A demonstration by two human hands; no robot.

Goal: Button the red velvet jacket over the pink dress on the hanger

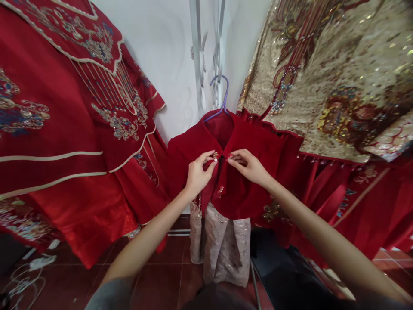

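Note:
A short red velvet jacket (251, 189) hangs in the middle on a purple hanger (225, 97), its front partly parted below the collar. My left hand (200, 171) pinches the left front edge at a beaded ornament near the neck. Opposite it, my right hand (248, 164) pinches the other front edge, where a small red and pearly ornament shows at the fingertips. A narrow gap separates the two hands. Lower on the front sits another beaded ornament (220, 189), which neither hand touches. Beneath the jacket hangs a pale pinkish patterned garment (226, 245).
Red embroidered garments (74, 142) crowd the left side. A gold sequined garment (309, 86) hangs at the right above red pleated cloth. Behind the hanger stands a white metal rack (196, 51). White cables (26, 275) lie on the tiled floor, and something black (284, 271) is at lower right.

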